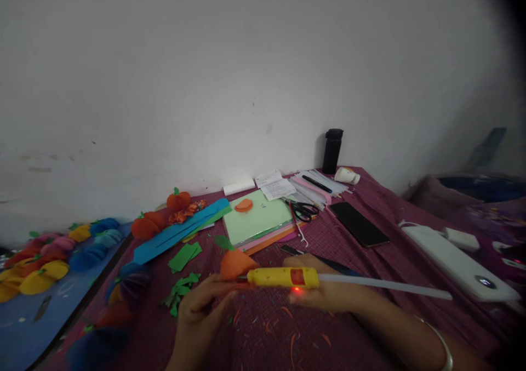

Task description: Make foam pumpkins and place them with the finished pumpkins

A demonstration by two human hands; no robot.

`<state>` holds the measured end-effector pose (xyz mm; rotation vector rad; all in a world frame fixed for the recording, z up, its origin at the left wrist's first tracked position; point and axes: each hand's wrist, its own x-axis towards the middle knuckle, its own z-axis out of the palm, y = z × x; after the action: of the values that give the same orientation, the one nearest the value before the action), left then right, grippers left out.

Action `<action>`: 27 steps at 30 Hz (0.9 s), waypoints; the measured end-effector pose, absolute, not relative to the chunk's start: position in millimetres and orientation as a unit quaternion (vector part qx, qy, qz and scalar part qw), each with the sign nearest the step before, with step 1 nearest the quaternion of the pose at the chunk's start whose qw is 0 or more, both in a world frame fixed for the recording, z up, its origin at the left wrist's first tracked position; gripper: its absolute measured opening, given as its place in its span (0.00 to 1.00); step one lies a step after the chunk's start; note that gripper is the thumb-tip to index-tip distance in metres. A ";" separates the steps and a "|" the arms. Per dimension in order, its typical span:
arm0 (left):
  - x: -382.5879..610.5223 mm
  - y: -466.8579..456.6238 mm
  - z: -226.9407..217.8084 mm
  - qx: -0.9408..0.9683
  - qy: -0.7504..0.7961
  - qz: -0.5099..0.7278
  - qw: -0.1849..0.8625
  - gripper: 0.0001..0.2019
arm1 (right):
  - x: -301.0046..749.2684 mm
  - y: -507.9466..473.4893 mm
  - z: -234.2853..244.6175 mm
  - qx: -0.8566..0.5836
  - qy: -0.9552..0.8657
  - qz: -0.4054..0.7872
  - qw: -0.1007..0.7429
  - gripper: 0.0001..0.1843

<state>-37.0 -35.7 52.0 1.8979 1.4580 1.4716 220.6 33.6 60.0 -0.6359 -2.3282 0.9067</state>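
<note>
Maroon cloth (370, 264), white wall (246, 58); your left hand (201, 313) pinches one orange pumpkin (235, 264); your right hand (324, 293) grips one glue gun (283, 277).

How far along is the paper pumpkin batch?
Done: a row of coloured paper pumpkins lies at the left, more orange ones by the wall. In hand: left hand holds an orange pumpkin with a green leaf; right hand holds the glue gun, lamp lit, nozzle at it. Left, probably: paper stack, blue strips, green scraps unused.
</note>
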 end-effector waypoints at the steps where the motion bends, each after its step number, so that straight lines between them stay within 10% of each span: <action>1: -39.0 -34.9 49.7 0.637 0.523 0.530 0.196 0.03 | 221.8 33.9 60.6 -0.238 -0.868 0.339 0.273 0.26; 11: -43.8 -26.5 48.0 0.360 0.472 0.620 0.514 0.16 | 232.8 47.1 53.3 -0.328 -0.840 0.314 0.297 0.16; 22: -53.8 -13.9 29.7 0.358 0.487 0.595 0.530 0.14 | 217.3 105.6 27.5 -0.523 -0.824 0.136 0.173 0.18; 27: -44.8 -15.7 37.3 0.353 0.493 0.601 0.520 0.15 | 211.8 104.2 34.4 -0.482 -0.837 0.072 0.250 0.20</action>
<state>-44.8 -15.7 37.3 0.8464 1.1825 1.4418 211.8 104.2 34.4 -1.3133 -2.2778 0.1949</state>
